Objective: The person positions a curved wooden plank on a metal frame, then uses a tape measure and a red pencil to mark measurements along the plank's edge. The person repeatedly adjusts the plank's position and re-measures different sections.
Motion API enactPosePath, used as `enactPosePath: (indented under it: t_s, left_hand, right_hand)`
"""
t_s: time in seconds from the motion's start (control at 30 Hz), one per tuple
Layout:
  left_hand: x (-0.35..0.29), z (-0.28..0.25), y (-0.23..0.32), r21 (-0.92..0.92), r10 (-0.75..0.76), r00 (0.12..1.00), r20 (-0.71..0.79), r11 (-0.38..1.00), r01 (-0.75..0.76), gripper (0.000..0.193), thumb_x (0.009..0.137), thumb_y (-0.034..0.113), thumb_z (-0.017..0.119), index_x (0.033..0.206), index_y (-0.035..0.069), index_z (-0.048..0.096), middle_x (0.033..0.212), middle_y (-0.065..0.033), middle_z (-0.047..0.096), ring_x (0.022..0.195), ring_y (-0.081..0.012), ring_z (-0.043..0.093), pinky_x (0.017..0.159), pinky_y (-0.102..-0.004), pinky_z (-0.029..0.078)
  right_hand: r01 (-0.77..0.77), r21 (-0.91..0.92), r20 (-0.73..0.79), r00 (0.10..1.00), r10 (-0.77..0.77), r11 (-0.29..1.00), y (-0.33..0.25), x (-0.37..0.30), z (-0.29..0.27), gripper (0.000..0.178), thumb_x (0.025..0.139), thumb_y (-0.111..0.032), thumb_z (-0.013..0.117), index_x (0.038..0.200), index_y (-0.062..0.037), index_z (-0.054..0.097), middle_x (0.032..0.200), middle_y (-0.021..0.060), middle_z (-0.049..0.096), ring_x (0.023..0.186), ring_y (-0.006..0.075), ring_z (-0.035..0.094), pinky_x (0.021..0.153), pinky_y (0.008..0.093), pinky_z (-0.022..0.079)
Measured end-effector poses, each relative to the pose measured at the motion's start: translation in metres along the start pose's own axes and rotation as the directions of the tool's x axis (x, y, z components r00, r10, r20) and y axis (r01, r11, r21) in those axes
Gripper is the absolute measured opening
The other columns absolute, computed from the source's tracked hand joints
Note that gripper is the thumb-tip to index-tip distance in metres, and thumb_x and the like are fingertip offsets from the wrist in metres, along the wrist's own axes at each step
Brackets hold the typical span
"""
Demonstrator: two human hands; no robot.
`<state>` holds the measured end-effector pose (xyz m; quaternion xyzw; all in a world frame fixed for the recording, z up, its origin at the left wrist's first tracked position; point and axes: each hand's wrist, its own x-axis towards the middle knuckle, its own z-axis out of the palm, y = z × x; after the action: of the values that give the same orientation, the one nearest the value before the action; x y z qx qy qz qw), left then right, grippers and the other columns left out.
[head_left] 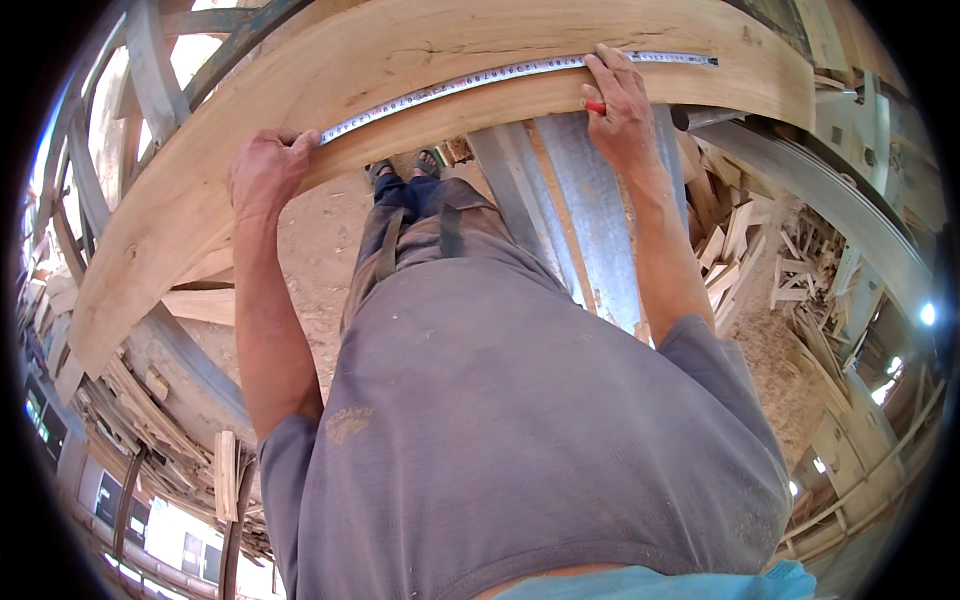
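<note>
A wide, pale wooden plank (pixel 420 60) spans the view in front of me. Along it lies a metal tape measure (pixel 470 80), its blade pulled out from my left hand to near the plank's right end. My left hand (pixel 268 172) is closed at the tape's left end, thumb on top; any case is hidden in the fist. Over the blade, further right, my right hand (pixel 622 110) rests with its fingertips at the tape's edge. A short red stick (pixel 594 106), perhaps a pencil, pokes out from its curled fingers.
Below the plank, grey metal beams (pixel 585 215) run toward me. Offcut wood (pixel 735 245) is heaped at the right, and stacked strips (pixel 150 420) lie at the lower left. Slanting timbers (pixel 155 75) stand at the upper left. My sandalled feet (pixel 428 162) are on the dirt floor (pixel 315 250).
</note>
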<state>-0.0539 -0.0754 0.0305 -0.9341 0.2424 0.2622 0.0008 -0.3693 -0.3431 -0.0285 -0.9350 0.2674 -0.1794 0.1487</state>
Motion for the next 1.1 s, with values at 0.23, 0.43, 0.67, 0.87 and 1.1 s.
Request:
enactPosePath:
  t_s: [0.23,0.43,0.67,0.87,1.1]
  left_hand:
    - [0.004,0.0,-0.003,-0.019,0.008,1.0,0.011,1.0,-0.008,0.039,0.083,0.05,0.07,0.097,0.015,0.08,0.086,-0.0145,0.074,0.086,-0.0312,0.07,0.08,-0.0408,0.052]
    - [0.001,0.003,-0.002,-0.033,0.023,1.0,-0.019,0.999,-0.023,0.04,0.083,0.05,0.07,0.097,0.014,0.08,0.086,-0.0151,0.074,0.085,-0.0321,0.07,0.079,-0.0413,0.053]
    - [0.003,0.006,0.001,-0.081,0.028,0.999,-0.03,0.996,-0.03,0.043,0.084,0.051,0.069,0.095,0.011,0.079,0.083,-0.0154,0.072,0.082,-0.0306,0.07,0.077,-0.0406,0.052]
    - [0.0,0.001,0.007,-0.064,0.028,1.0,-0.01,0.998,-0.028,0.043,0.084,0.051,0.069,0.095,0.01,0.079,0.083,-0.0158,0.072,0.083,-0.0315,0.07,0.078,-0.041,0.052]
    - [0.003,0.0,0.013,-0.014,0.019,0.999,-0.036,1.0,-0.02,0.044,0.084,0.05,0.066,0.094,0.009,0.078,0.085,-0.0178,0.072,0.085,-0.0345,0.07,0.079,-0.0433,0.052]
  right_hand:
    - [-0.013,0.024,0.002,1.0,0.013,1.0,-0.004,-0.001,0.0,0.038,0.092,-0.007,0.061,0.13,-0.0012,0.061,0.141,0.0146,0.054,0.135,0.0341,0.047,0.113,0.0428,0.038]
    - [-0.02,0.0,0.003,1.0,0.02,1.0,-0.002,0.0,0.001,0.038,0.092,-0.005,0.06,0.13,-0.0013,0.061,0.141,0.0145,0.055,0.135,0.0336,0.047,0.112,0.0421,0.039]
    - [-0.009,0.026,-0.028,1.0,0.01,1.0,0.0,0.004,0.0,0.036,0.088,-0.001,0.06,0.124,0.002,0.063,0.135,0.0145,0.059,0.131,0.0349,0.05,0.111,0.0429,0.041]
    - [-0.024,0.032,-0.033,0.999,0.025,0.999,-0.001,0.005,0.0,0.034,0.088,-0.001,0.06,0.122,0.002,0.064,0.134,0.0143,0.06,0.13,0.0345,0.051,0.11,0.0425,0.041]
    - [-0.013,0.005,-0.039,0.999,0.014,1.0,0.004,0.004,0.002,0.034,0.09,-0.004,0.058,0.123,-0.0007,0.065,0.134,0.0143,0.061,0.13,0.0334,0.052,0.111,0.0417,0.041]
